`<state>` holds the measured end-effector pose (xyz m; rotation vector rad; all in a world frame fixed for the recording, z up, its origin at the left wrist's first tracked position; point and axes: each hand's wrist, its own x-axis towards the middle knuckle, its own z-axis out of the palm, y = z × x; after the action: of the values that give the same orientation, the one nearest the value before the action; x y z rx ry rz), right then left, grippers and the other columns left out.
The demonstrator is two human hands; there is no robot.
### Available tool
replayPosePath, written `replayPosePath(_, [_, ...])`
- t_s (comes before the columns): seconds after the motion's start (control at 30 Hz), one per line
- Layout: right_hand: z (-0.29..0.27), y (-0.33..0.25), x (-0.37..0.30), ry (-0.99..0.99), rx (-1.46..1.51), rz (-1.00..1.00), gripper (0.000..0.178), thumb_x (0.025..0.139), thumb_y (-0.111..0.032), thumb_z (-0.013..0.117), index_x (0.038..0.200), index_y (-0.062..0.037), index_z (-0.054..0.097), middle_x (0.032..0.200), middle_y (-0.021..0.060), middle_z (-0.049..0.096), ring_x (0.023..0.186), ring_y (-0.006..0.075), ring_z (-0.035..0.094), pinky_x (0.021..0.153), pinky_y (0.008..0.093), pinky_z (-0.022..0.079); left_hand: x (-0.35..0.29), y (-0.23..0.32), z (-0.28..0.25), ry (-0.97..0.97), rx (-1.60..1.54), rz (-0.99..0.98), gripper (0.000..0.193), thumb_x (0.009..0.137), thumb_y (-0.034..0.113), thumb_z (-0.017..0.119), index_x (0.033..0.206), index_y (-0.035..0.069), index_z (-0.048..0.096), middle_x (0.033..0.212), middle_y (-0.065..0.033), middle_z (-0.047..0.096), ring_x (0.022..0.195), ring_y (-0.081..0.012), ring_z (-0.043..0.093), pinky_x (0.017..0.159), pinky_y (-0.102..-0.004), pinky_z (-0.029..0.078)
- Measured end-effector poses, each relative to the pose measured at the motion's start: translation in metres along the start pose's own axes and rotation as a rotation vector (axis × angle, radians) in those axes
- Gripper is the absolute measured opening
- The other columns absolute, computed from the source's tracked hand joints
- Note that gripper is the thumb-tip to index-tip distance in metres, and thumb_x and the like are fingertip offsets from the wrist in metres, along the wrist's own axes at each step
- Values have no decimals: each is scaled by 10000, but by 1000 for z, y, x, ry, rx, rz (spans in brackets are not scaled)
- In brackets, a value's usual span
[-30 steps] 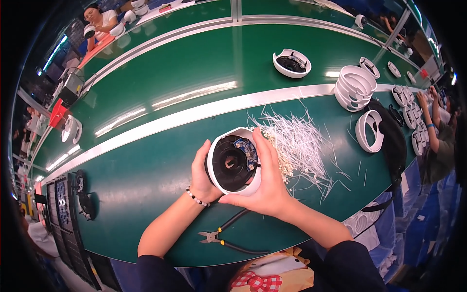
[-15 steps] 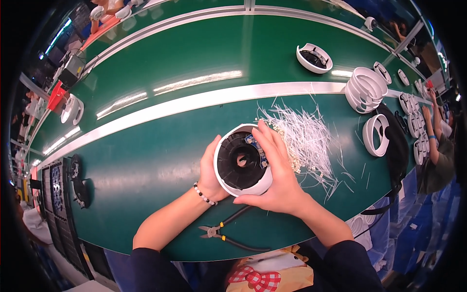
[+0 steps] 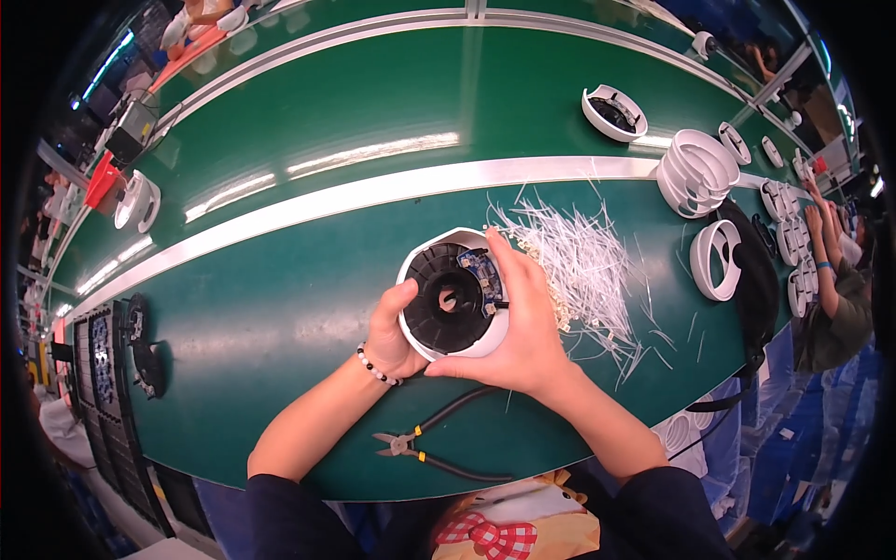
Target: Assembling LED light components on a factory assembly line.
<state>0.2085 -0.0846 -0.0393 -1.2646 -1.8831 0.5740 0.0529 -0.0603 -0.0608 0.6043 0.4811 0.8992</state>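
Note:
A round white housing (image 3: 478, 347) is held between my two hands above the green bench, its opening turned up toward me. Inside it sits a black ribbed ring insert (image 3: 429, 317) with a round hole in the middle, and a small blue circuit board (image 3: 487, 273) lies along its right side. My left hand (image 3: 390, 329) grips the housing's left side, thumb up at the rim. My right hand (image 3: 527, 327) wraps round the right side, fingers reaching to the far rim. Side cutters (image 3: 403, 444) with dark handles lie below my hands, jaws apart.
A pile of white wire offcuts (image 3: 593, 280) spreads right of my hands. Stacked white rings (image 3: 695, 173) and a single white shell (image 3: 715, 261) stand farther right. A similar assembly (image 3: 614, 114) rests on the far bench. Black trays (image 3: 105, 373) line the left edge. A co-worker's arms show far right.
Both hands have shifted the housing slightly left and turned it, so more of the blue circuit board shows. The left thumb has come up onto the rim.

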Motion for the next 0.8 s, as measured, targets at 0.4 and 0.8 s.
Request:
replayPosePath(0.4, [14,4,-11,143,58,-63,1084,590,-426,751,1358,24,133,1414,257,123,1288,453,137,1030,511,155,9,2,13,100,-148,165,592,769,394,441,1217,8,433,1178,-147,518,1063,-273,520,937,-401,414])
replayPosePath(0.8, [-164,90,-70,401,-838,155,461,661,-113,680,1086,-17,531,1191,150,509,1114,328,452,945,400,337,109,83,-52,225,150,276,393,896,287,339,1091,-5,515,1104,-134,564,1036,-266,536,946,-460,395])
